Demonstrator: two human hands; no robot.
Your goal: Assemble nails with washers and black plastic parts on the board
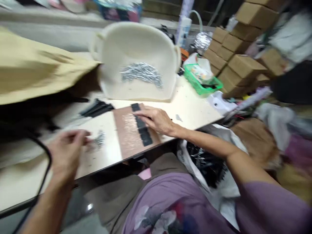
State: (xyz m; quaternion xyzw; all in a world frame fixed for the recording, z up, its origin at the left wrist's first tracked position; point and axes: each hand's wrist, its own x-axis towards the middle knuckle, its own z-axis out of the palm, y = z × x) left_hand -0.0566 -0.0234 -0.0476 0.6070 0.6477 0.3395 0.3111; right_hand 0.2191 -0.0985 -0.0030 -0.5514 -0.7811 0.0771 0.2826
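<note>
My right hand [157, 120] rests over a row of flat black pieces [146, 136] on a brown board [124, 149]. Its index finger is stretched out across the row, and the fingers look apart. Beside the black row, the board carries many thin shiny pins or wires [131, 128], too blurred to name surely. At the left, my left hand [69, 148] has its fingers curled together next to a small pile of tiny metal parts [99, 139]. Whatever its fingertips pinch is hidden by blur.
A large cream basin [136, 39] holding a heap of metal pins [142, 74] stands behind the board. Black strips [97, 108] lie to the left, below yellowish sheeting [36, 68]. A green basket [198, 84] and stacked cardboard boxes [246, 70] are rightward. An open white sack [187, 156] hangs below the table edge.
</note>
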